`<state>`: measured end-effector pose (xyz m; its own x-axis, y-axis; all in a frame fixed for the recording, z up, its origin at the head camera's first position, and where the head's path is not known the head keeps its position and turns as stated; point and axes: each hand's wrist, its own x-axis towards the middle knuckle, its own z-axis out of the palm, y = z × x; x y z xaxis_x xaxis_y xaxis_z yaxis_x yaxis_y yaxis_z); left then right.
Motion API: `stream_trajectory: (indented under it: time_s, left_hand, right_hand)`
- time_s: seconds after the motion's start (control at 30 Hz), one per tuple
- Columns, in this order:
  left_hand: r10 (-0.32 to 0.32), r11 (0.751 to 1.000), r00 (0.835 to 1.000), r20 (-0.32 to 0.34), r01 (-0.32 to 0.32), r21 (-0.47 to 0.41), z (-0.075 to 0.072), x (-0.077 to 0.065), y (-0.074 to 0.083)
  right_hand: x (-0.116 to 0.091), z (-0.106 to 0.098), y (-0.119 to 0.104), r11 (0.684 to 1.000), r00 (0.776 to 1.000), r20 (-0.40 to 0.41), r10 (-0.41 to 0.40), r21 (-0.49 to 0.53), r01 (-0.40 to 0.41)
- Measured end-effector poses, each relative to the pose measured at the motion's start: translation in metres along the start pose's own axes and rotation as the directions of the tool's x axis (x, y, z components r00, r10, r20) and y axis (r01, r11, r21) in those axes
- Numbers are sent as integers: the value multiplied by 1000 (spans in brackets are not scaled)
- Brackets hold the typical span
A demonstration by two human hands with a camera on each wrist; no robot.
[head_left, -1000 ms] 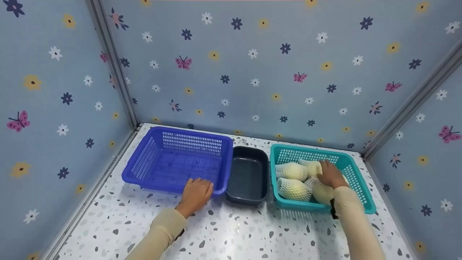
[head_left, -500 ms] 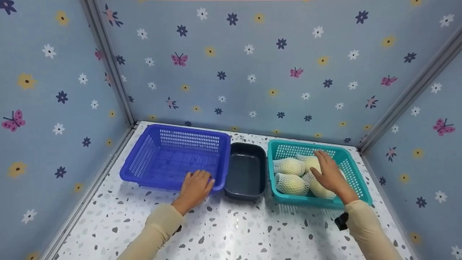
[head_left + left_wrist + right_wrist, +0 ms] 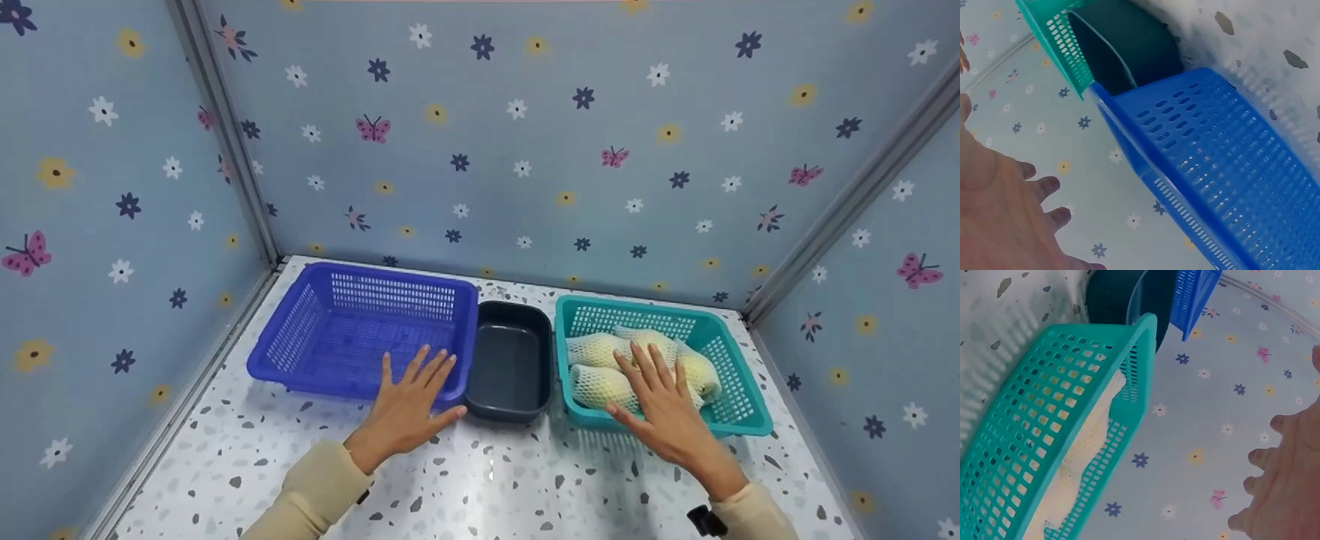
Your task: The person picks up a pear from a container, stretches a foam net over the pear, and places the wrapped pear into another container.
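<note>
My left hand [image 3: 405, 412] hovers at the front rim of the blue-purple plastic basket [image 3: 352, 337], palm down, fingers spread. That basket holds nothing. In the left wrist view, the hand [image 3: 1005, 208] stands apart from the basket wall [image 3: 1202, 146]. My right hand [image 3: 667, 420] spreads its fingers over the front of the teal basket [image 3: 735, 375] and hides part of its contents. Inside lie several pale yellow round pieces [image 3: 600, 386] in white foam net sleeves. The right wrist view shows this hand [image 3: 1286, 472] clear of the teal basket [image 3: 1044, 405], with nothing in it.
A dark grey tub [image 3: 514, 360] stands between the two baskets, close against the blue-purple one. The speckled white tabletop [image 3: 480, 480] bears all three. Flower-patterned panels [image 3: 487, 187] wall in the back and both sides.
The right hand has lifted off the netted pieces, drawn back toward the front and spread its fingers. The left hand has come off the basket rim and opened out flat.
</note>
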<state>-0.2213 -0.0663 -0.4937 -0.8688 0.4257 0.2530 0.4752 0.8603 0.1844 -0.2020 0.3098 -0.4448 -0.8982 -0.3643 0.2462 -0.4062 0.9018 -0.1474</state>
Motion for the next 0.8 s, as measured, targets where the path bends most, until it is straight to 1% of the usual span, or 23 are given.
stream_trajectory:
  time_s: [0.07,0.17,0.23,0.47,0.63,0.8]
  left_hand:
    - [2,1000,1000,12,-2,10,-2,-2,1]
    - [6,1000,1000,21,-6,13,-3,-3,2]
    - [8,1000,1000,27,-9,18,-2,-3,3]
    - [3,1000,998,55,-2,-5,-1,-7,4]
    - [-6,1000,998,70,6,-3,-3,-8,5]
    - [-6,1000,997,79,7,-7,-5,-8,5]
  right_hand:
    - [-5,-1,-3,1000,1000,9,1,-28,-1]
    - [-11,-1,-5,999,1000,22,8,-41,-7]
    - [-14,-1,-5,999,999,28,16,-32,-15]
    - [-24,3,-3,999,998,47,40,5,-41]
    - [-30,4,-3,997,996,55,68,25,-70]
    - [-35,5,-1,996,996,54,75,33,-77]
